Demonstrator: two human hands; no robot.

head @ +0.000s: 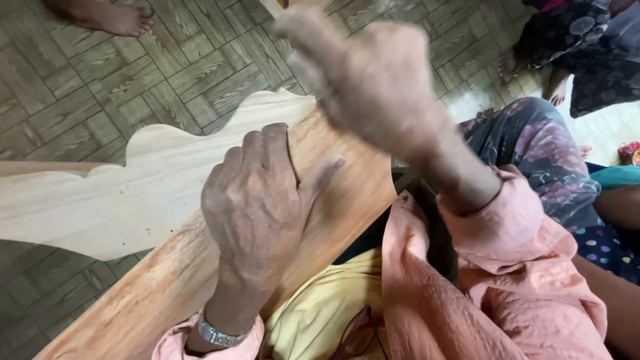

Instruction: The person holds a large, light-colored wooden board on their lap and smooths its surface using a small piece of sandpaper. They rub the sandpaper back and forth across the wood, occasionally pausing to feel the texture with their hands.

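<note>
My left hand (257,200) rests on a long reddish wooden plank (153,280) that runs from lower left toward the upper middle. Its fingers are curled over the plank's upper edge and the thumb lies flat on the face. My right hand (370,73) is lifted above the plank, blurred, fingers loosely bent, with nothing visible in it. Behind the plank lies a pale wooden board (113,193) with a wavy, scalloped edge. A metal watch (217,335) sits on my left wrist.
The floor is patterned wood-look tile (133,73). A bare foot (110,17) of another person stands at the top left. Another seated person in dark patterned cloth (587,53) is at the top right. My lap holds yellow cloth (327,313).
</note>
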